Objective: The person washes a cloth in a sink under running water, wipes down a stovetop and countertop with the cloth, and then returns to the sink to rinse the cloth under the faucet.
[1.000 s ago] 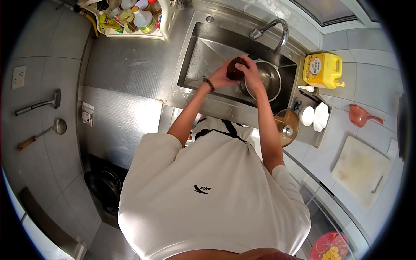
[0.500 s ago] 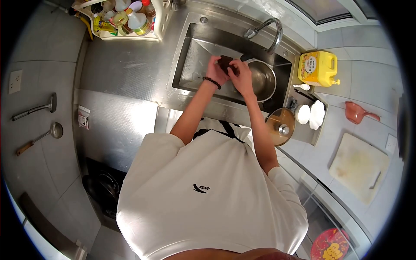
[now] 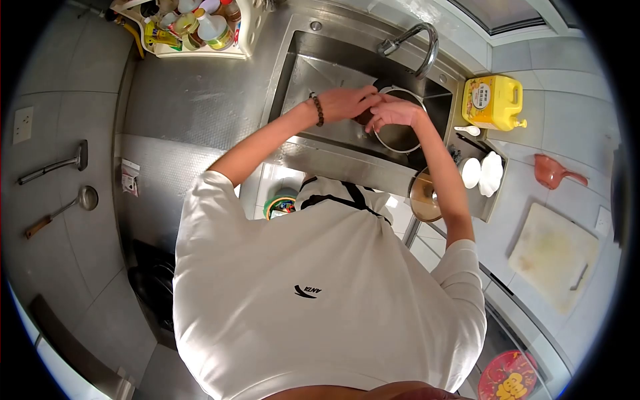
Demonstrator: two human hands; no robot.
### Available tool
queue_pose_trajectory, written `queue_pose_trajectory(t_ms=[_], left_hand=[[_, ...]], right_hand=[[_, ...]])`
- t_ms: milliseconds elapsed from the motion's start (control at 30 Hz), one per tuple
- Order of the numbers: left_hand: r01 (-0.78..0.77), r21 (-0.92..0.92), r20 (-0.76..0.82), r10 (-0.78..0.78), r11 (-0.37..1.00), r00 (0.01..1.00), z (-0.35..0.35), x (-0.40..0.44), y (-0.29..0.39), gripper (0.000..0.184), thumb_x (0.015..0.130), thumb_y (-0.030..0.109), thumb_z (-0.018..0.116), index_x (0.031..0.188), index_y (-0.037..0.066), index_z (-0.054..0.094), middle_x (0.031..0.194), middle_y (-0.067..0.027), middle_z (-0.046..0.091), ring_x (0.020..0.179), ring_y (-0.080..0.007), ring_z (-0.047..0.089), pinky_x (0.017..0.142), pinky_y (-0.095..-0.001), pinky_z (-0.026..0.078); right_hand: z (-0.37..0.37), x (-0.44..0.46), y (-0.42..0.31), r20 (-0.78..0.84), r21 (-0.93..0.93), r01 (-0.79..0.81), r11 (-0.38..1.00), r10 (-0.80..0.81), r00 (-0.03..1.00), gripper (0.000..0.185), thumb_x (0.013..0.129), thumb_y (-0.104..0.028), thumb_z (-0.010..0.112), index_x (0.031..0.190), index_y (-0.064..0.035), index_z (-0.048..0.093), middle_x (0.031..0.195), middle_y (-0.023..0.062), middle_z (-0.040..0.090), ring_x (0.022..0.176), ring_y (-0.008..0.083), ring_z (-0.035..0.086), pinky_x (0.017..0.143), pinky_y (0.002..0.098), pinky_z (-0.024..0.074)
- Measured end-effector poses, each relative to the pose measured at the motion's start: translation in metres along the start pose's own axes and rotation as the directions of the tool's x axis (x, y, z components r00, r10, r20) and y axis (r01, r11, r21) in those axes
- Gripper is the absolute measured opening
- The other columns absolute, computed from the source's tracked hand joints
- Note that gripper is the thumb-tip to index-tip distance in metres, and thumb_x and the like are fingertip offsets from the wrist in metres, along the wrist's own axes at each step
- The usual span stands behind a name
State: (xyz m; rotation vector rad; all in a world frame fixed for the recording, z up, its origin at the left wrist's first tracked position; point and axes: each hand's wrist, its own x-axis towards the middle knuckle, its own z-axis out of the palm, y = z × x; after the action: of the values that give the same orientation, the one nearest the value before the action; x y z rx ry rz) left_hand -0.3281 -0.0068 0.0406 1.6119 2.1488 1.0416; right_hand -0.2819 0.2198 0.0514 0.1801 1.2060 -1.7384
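Observation:
My left hand (image 3: 350, 103), with a dark beaded bracelet at the wrist, reaches over the sink (image 3: 313, 77). Its fingers are bent around a dark brown block-like piece (image 3: 365, 117), mostly hidden under the hands. Curled fingers of my right hand (image 3: 398, 112) meet the left fingertips and touch the same piece from the other side. Below my right hand, a metal pot (image 3: 401, 139) stands in the sink, its dark handle partly covered. I cannot make out what kind of thing the brown piece is.
A faucet (image 3: 427, 50) arches behind the sink. To the right are a yellow jug (image 3: 492, 102), white bowls (image 3: 470, 173), a glass lid (image 3: 423, 197) and a cutting board (image 3: 553, 253). A rack of bottles (image 3: 212, 30) stands at the back left.
Both hands have moved right, to the pot's left rim. The brown piece has been lowered and is now mostly covered by the hands. My elbows have spread outward.

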Motion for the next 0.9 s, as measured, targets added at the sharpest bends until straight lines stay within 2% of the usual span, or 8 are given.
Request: queue_pose_trajectory(t_ms=[167, 267, 433, 500, 533, 600, 767, 900], left_hand=[[-0.198, -0.023, 0.107, 0.199, 0.980, 0.974, 0.005, 0.015, -0.014, 0.033, 0.090, 0.019, 0.051, 0.121, 0.009, 0.048, 0.120, -0.0107, 0.053, 0.088, -0.0279, 0.064, 0.067, -0.0386, 0.053], [-0.531, 0.349, -0.116, 0.598, 0.772, 0.793, 0.011, 0.020, -0.038, 0.027, 0.085, 0.024, 0.055, 0.108, 0.010, 0.054, 0.101, -0.0083, 0.061, 0.082, -0.0231, 0.064, 0.060, -0.0381, 0.051], [-0.236, 0.497, 0.184, 0.165, 0.835, 0.969, 0.010, -0.001, -0.065, 0.011, 0.077, 0.021, 0.060, 0.081, 0.012, 0.065, 0.072, -0.0083, 0.065, 0.076, -0.0267, 0.067, 0.059, -0.0357, 0.051], [-0.150, 0.526, 0.259, 0.011, 0.837, 0.966, 0.021, 0.001, -0.063, 0.011, 0.077, 0.020, 0.061, 0.081, 0.011, 0.067, 0.078, -0.0092, 0.067, 0.081, -0.0261, 0.068, 0.064, -0.0371, 0.051], [-0.063, 0.558, 0.325, -0.148, 0.828, 0.934, 0.030, -0.001, -0.063, 0.012, 0.078, 0.018, 0.062, 0.081, 0.009, 0.068, 0.085, -0.0101, 0.070, 0.086, -0.0256, 0.068, 0.068, -0.0386, 0.052], [0.033, 0.516, 0.253, -0.190, 0.856, 0.949, 0.047, -0.007, -0.066, 0.010, 0.076, 0.018, 0.063, 0.076, 0.009, 0.069, 0.082, -0.0130, 0.069, 0.080, -0.0277, 0.068, 0.063, -0.0399, 0.052], [0.300, 0.159, 0.198, -0.328, 0.941, 0.924, 0.083, -0.014, -0.081, 0.010, 0.073, 0.016, 0.067, 0.077, 0.008, 0.071, 0.074, -0.0153, 0.068, 0.073, -0.0324, 0.068, 0.070, -0.0419, 0.053], [0.784, -0.253, 0.617, -0.530, 0.567, 0.582, 0.087, -0.016, -0.078, 0.017, 0.073, 0.016, 0.068, 0.061, 0.008, 0.058, 0.052, -0.0077, 0.052, 0.048, -0.0207, 0.053, 0.046, -0.0356, 0.040]], right_hand=[[0.002, 0.037, 0.014, 0.267, -0.518, -0.004, 0.855, 0.166, 0.949, 0.044, 0.095, -0.013, 0.051, 0.135, 0.0022, 0.043, 0.113, 0.0202, 0.062, 0.080, 0.0260, 0.063, 0.062, 0.0320, 0.0498], [0.007, 0.056, 0.041, 0.400, 0.070, -0.039, 0.997, 0.008, 0.916, 0.019, 0.092, -0.018, 0.053, 0.101, -0.0019, 0.054, 0.081, 0.0093, 0.058, 0.058, 0.0140, 0.050, 0.049, 0.0248, 0.0372], [0.005, 0.077, 0.037, 0.370, 0.310, -0.364, 0.878, 0.242, 0.897, 0.028, 0.085, -0.019, 0.057, 0.064, -0.0106, 0.041, 0.056, -0.0020, 0.040, 0.051, 0.0070, 0.039, 0.045, 0.0222, 0.0266], [-0.006, 0.091, 0.041, -0.086, -0.403, -0.203, 0.892, 0.184, 0.979, 0.031, 0.080, -0.028, 0.065, 0.060, -0.0088, 0.051, 0.054, 0.0006, 0.049, 0.049, 0.0144, 0.046, 0.044, 0.0273, 0.0363], [-0.006, 0.093, 0.047, -0.088, -0.402, -0.205, 0.893, 0.185, 0.979, 0.031, 0.080, -0.028, 0.065, 0.060, -0.0088, 0.051, 0.054, 0.0006, 0.049, 0.049, 0.0144, 0.046, 0.044, 0.0273, 0.0363], [-0.001, 0.098, 0.057, -0.248, -0.961, -0.186, 0.204, -0.342, 0.906, 0.027, 0.075, -0.031, 0.065, 0.061, -0.0079, 0.063, 0.065, 0.0095, 0.065, 0.061, 0.0231, 0.062, 0.054, 0.0347, 0.0486], [0.023, 0.090, 0.059, -0.300, -0.886, -0.423, -0.193, -0.457, 0.837, 0.020, 0.075, -0.026, 0.063, 0.070, -0.0089, 0.072, 0.075, 0.0165, 0.068, 0.075, 0.0296, 0.068, 0.065, 0.0392, 0.0531], [0.017, 0.085, 0.064, -0.162, -0.862, -0.342, -0.373, -0.437, 0.885, 0.015, 0.072, -0.021, 0.063, 0.068, -0.0068, 0.067, 0.072, 0.0138, 0.068, 0.071, 0.0308, 0.068, 0.061, 0.0413, 0.0523]])
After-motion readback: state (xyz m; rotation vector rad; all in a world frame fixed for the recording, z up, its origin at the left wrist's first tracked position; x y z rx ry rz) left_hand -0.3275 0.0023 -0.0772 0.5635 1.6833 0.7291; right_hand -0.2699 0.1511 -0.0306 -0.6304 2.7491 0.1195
